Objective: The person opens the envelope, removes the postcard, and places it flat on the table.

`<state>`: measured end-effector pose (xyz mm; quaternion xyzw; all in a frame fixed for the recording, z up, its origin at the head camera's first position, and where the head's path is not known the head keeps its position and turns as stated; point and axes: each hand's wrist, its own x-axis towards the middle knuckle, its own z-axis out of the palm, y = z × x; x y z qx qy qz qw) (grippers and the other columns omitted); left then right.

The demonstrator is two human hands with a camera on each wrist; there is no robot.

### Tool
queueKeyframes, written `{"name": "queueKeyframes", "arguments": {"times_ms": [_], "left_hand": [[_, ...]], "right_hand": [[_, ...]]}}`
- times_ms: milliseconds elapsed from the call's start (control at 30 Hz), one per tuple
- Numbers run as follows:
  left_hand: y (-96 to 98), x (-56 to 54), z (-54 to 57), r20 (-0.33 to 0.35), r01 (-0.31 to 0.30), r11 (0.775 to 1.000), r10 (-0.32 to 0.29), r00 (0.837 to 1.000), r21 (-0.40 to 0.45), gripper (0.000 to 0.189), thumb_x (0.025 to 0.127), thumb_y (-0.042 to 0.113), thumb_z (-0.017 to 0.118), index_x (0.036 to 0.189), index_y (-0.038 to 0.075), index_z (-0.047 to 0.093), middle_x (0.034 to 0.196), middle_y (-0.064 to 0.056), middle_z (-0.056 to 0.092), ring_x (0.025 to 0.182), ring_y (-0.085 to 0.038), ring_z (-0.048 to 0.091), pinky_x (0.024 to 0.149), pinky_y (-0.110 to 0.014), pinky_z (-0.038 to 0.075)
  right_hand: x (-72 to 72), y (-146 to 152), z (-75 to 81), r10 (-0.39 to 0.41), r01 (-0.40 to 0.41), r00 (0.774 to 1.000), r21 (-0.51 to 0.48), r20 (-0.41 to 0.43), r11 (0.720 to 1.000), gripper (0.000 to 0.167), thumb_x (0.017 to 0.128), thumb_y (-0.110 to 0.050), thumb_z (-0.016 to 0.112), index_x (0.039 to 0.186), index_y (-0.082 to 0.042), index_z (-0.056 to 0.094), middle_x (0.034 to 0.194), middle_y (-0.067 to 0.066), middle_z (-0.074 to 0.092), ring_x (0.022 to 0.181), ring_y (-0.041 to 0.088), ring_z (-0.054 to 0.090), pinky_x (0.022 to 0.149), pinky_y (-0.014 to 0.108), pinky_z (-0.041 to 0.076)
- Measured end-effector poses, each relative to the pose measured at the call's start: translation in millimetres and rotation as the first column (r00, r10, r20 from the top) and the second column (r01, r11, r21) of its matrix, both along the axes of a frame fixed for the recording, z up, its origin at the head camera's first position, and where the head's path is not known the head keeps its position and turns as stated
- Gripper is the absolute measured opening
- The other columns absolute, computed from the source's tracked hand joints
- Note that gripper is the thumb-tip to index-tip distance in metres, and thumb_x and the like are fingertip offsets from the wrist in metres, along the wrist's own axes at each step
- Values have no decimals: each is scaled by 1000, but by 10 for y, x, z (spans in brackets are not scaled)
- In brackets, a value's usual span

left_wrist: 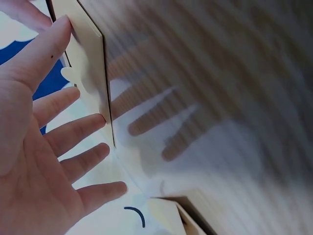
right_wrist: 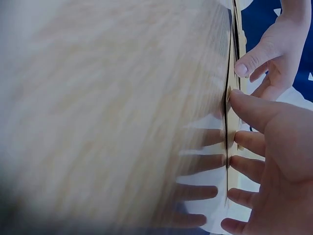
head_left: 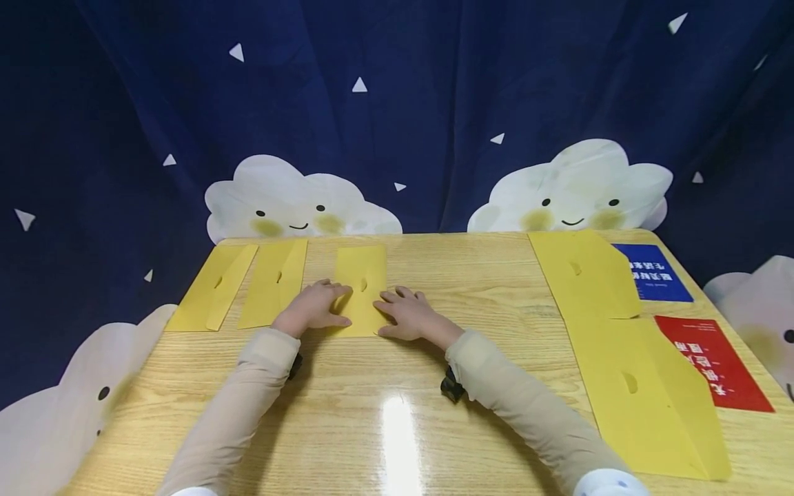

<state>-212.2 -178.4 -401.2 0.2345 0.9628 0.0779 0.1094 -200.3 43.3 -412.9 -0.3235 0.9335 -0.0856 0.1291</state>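
Observation:
A yellow paper envelope [head_left: 361, 265], its flap tab at a slit near the middle, lies flat on the wooden table between both hands. At its left edge is my left hand [head_left: 316, 305], fingers spread and the thumb over the paper. My right hand [head_left: 409, 315] lies along the right edge, with spread fingertips reaching onto the envelope. In the left wrist view the fingers of the left hand [left_wrist: 54, 152] are loosely extended beside the envelope's edge [left_wrist: 92, 58]. The right wrist view has the right hand [right_wrist: 281, 156] with its fingertips right at the envelope's edge.
Two more yellow envelopes [head_left: 214, 286] [head_left: 273, 282] lie at the table's left. On the right are two larger yellow envelopes [head_left: 583, 275] [head_left: 639, 406], partly over a blue card [head_left: 657, 272] and a red card [head_left: 722, 365]. A dark blue curtain [head_left: 422, 83] hangs behind the table.

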Motion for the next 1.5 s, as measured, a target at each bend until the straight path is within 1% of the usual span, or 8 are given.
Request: {"name": "queueKeyframes", "arguments": {"times_ms": [133,333,567,667,867,1033,1200,1500], "left_hand": [[66,32,-10,12,6,1000,-6,1000,-1,70,80,41,67,136,7,42,137,-21,39,127,-43,27,97,-61,25],[147,89,-22,-22,42,999,-42,999,-28,69,80,43,66,135,8,44,135,-21,41,126,-42,32,97,-58,28],[247,144,-32,-37,77,996,-78,996,-37,67,81,44,65,134,8,45,135,-22,41,126,-43,31,96,-59,29],[287,164,-39,-35,82,996,-84,996,-39,66,81,43,64,134,8,46,135,-22,41,126,-43,31,96,-59,29],[370,200,-55,-52,118,992,-121,991,-51,63,83,43,62,132,5,48,133,-23,43,124,-43,34,97,-53,32],[426,243,-50,-60,129,990,-133,989,-56,62,83,44,62,131,6,49,133,-22,43,123,-42,36,95,-54,34],[482,299,-34,-39,144,989,-145,989,-23,59,83,40,63,130,7,50,134,-22,42,123,-41,37,93,-57,33],[584,360,-21,-42,189,982,-189,981,-19,58,83,37,64,131,8,50,134,-21,42,122,-38,40,95,-52,35]], "right_hand": [[44,63,-21,10,-9,999,33,-41,999,60,88,-46,53,139,-17,39,146,6,30,133,34,20,99,56,23],[118,163,-18,26,-24,997,30,-66,999,60,88,-45,54,138,-15,41,144,9,32,132,35,23,98,57,25],[196,276,-13,40,-37,995,35,-95,999,60,88,-45,54,137,-13,42,143,10,34,130,35,26,96,56,28],[231,317,3,43,-41,995,28,-93,999,60,88,-44,55,137,-12,43,142,11,35,129,37,28,95,56,29],[295,399,30,54,-51,995,39,-84,998,60,88,-44,55,137,-11,43,141,13,36,127,37,31,94,56,32],[334,484,20,53,-52,995,15,-80,999,60,87,-43,57,136,-10,44,140,13,37,126,38,32,92,57,33],[384,579,31,53,-53,997,4,-58,999,60,87,-42,58,136,-10,43,141,14,36,125,38,33,92,56,34],[480,737,72,63,-64,996,-18,-56,998,60,86,-39,60,134,-6,46,139,17,38,124,39,34,90,57,34]]}}
